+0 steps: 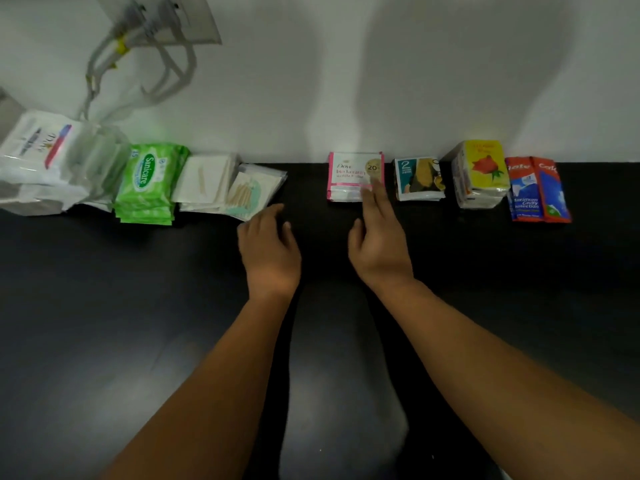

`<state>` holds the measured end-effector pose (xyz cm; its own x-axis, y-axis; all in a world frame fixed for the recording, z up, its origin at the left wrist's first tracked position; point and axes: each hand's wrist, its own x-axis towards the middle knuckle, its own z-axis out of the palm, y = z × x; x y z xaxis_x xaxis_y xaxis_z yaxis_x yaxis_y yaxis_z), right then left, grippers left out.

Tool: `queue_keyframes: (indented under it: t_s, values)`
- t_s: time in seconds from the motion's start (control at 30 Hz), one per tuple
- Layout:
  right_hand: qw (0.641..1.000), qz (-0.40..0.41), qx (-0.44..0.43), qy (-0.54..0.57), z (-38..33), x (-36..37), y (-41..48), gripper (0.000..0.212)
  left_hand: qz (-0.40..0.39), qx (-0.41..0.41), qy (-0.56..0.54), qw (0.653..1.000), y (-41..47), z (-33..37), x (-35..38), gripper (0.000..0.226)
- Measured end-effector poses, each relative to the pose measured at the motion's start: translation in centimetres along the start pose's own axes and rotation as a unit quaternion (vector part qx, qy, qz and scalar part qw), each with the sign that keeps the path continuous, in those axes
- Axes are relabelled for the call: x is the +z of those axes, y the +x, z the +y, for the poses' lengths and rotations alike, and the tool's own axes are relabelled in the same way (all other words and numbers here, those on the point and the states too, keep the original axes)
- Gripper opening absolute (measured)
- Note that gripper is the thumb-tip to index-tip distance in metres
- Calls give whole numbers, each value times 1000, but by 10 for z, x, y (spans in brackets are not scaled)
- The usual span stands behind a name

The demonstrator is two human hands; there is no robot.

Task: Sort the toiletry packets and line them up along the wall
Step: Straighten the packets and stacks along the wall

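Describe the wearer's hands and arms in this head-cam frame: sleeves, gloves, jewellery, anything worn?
Both are bare. The left hand and right hand wear no gloves, and no rings show on the visible fingers. Neither wrist carries a watch, band or bracelet. Both forearms are uncovered right down to the bottom edge of the frame, so no sleeve is visible. No markings, tape or cables appear on either arm.

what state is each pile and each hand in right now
pink Dove sachets: stacked at wall, right fingertips on them
green Sanicare wipes: stacked, leaning
toothpick packets: loose, fanned out
Colgate sachets: flat, side by side
left hand: open, empty
right hand: open, holding nothing
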<state>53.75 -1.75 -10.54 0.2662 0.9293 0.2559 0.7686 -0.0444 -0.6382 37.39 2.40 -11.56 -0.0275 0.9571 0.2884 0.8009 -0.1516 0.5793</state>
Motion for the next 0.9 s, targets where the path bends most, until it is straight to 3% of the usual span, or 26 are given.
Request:
queue_keyframes:
  t_s: [0.13,0.23,0.3,0.4,0.5,0.67,0.9]
  values:
    - [995,-71,-60,33,-29,18,-21,54,37,40,113,992,9,-16,-21,34]
    - [990,-121,-44,55,-52,41,-15,59,23,94,150,984,42,-24,-49,39]
    - [990,-138,-33,26,-66,60,-2,66,-86,123,183,971,74,-30,-67,53]
    - [992,-120,-32,-19,-83,86,19,71,-267,141,262,917,122,-38,-87,95]
    - [993,-111,-36,-29,-91,102,34,71,-327,214,323,862,156,-43,-92,116]
    - [988,-124,-49,-76,-88,105,37,69,-362,324,339,806,184,-45,-73,115]
    - [991,-106,-19,-77,-93,104,38,56,-375,363,353,776,193,-54,-58,114]
